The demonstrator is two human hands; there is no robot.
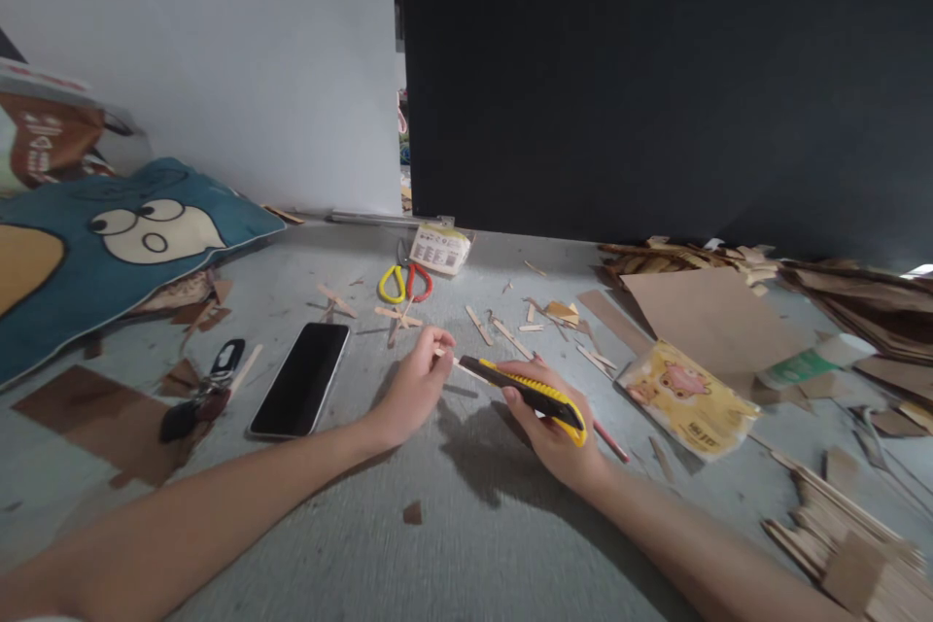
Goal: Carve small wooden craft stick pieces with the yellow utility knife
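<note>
Left hand [415, 383] pinching pale stick [439, 352] — mostly hidden; right hand [560, 447] gripping yellow cutter [531, 389].

left forearm [240, 510] and right forearm [685, 544] angle inward; left hand [412, 389] pinches, right hand [558, 455] grips.

Grey tabletop [350, 544], black phone [301, 379], scissors [403, 264], wooden sticks [479, 325], cardboard sheet [718, 311]

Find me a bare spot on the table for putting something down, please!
A big bare patch of table lies between the left forearm and right forearm, nearer than the small brown scrap. A narrow strip runs between the phone and left hand. Crowded: beyond the right hand, sticks; at right, cardboard and yellow packet.
</note>
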